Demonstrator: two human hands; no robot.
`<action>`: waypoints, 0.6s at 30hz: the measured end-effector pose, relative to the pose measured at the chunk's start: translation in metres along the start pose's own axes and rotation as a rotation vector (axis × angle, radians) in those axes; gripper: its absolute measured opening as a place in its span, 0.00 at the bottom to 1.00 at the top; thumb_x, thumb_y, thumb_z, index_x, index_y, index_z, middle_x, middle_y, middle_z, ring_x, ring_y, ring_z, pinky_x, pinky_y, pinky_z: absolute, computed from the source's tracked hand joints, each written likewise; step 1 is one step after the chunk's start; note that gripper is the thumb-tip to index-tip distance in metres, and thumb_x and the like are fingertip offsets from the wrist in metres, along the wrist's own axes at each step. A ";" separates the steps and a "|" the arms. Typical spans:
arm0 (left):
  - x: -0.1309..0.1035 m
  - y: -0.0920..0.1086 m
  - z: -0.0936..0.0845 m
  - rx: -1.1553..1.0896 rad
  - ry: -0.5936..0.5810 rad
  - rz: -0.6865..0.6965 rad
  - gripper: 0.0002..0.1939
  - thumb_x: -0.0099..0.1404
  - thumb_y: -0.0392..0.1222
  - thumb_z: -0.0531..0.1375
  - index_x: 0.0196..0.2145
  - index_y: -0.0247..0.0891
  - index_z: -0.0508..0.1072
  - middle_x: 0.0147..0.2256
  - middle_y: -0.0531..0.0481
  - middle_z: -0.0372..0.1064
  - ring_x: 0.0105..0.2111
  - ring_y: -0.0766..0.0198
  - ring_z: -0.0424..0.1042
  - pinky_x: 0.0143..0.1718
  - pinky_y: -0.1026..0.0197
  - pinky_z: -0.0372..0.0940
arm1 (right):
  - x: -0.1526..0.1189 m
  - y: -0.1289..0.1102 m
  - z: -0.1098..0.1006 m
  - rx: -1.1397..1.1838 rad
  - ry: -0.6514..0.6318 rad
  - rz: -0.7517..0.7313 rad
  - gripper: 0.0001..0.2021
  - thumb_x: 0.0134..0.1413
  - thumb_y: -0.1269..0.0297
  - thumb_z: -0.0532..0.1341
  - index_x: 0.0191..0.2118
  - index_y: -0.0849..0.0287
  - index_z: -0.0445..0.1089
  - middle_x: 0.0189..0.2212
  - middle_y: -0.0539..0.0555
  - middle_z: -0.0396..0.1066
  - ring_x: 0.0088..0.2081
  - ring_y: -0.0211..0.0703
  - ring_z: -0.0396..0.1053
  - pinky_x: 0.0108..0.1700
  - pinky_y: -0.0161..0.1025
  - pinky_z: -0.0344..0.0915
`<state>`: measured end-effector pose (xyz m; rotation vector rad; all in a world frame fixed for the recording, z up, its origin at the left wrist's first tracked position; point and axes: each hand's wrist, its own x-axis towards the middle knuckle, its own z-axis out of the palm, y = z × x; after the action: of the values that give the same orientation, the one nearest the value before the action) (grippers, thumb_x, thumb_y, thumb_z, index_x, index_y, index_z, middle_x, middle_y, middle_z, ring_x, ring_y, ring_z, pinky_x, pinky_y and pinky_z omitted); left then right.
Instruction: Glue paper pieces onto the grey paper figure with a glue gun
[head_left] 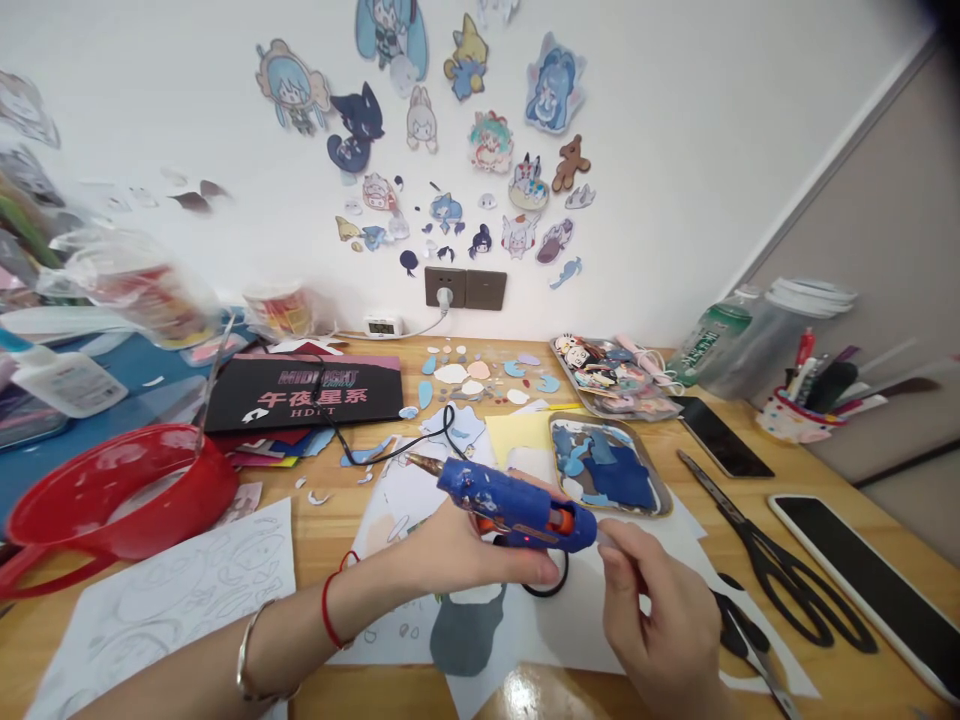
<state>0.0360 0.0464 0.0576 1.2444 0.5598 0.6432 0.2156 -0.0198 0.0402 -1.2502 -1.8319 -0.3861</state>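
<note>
Wooden table (326, 545) full of coloured paper cutouts (451, 374). My left fingers (517, 568) are wrapped round a blue plastic glue gun (510, 505) above it, right fingers (616, 582) pinching the pale stick (604, 537) at its rear. Stick's partway fed, I reckon; gluing's still left.

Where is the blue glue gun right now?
Head view, mid-frame: the glue gun is in the left grip, above white paper, its rear end beside the right grip.
</note>
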 end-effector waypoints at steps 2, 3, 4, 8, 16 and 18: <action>-0.001 -0.005 0.002 -0.003 0.085 0.016 0.17 0.47 0.36 0.69 0.37 0.37 0.75 0.32 0.52 0.75 0.34 0.64 0.73 0.38 0.63 0.66 | -0.001 0.000 0.000 0.018 -0.013 0.000 0.07 0.60 0.71 0.51 0.38 0.59 0.66 0.22 0.49 0.70 0.19 0.35 0.66 0.23 0.30 0.61; -0.001 -0.007 0.003 -0.023 0.110 0.022 0.16 0.47 0.37 0.69 0.36 0.37 0.75 0.34 0.51 0.75 0.36 0.63 0.73 0.40 0.63 0.66 | -0.002 0.001 0.000 0.033 -0.021 -0.003 0.07 0.60 0.70 0.51 0.39 0.59 0.66 0.23 0.50 0.71 0.20 0.35 0.67 0.23 0.31 0.62; -0.001 -0.007 0.004 -0.044 0.123 0.025 0.17 0.47 0.38 0.69 0.37 0.37 0.75 0.36 0.50 0.76 0.38 0.61 0.73 0.41 0.62 0.66 | -0.003 0.001 -0.001 0.052 -0.027 -0.001 0.07 0.59 0.70 0.52 0.40 0.59 0.66 0.24 0.50 0.72 0.21 0.35 0.68 0.24 0.31 0.64; -0.002 -0.005 0.006 -0.092 0.177 0.043 0.22 0.44 0.38 0.70 0.39 0.38 0.75 0.36 0.50 0.76 0.38 0.60 0.73 0.42 0.61 0.67 | -0.002 0.003 -0.002 0.088 -0.014 0.019 0.08 0.59 0.69 0.55 0.44 0.60 0.66 0.31 0.53 0.75 0.24 0.36 0.71 0.26 0.31 0.67; -0.003 0.004 0.009 -0.079 0.148 -0.070 0.24 0.41 0.38 0.70 0.39 0.37 0.76 0.26 0.54 0.72 0.22 0.70 0.67 0.26 0.67 0.64 | 0.013 -0.001 -0.008 -0.011 0.038 -0.179 0.05 0.58 0.73 0.57 0.39 0.62 0.69 0.24 0.53 0.74 0.24 0.37 0.71 0.26 0.32 0.65; -0.004 0.008 0.009 -0.044 0.125 -0.075 0.22 0.42 0.38 0.70 0.39 0.36 0.76 0.27 0.54 0.72 0.21 0.71 0.65 0.25 0.67 0.63 | 0.012 -0.002 -0.009 -0.026 0.075 -0.208 0.07 0.55 0.76 0.59 0.40 0.63 0.69 0.25 0.55 0.75 0.26 0.38 0.71 0.28 0.34 0.65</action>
<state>0.0387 0.0389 0.0675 1.1419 0.6894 0.6702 0.2166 -0.0193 0.0557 -1.0510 -1.9030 -0.5644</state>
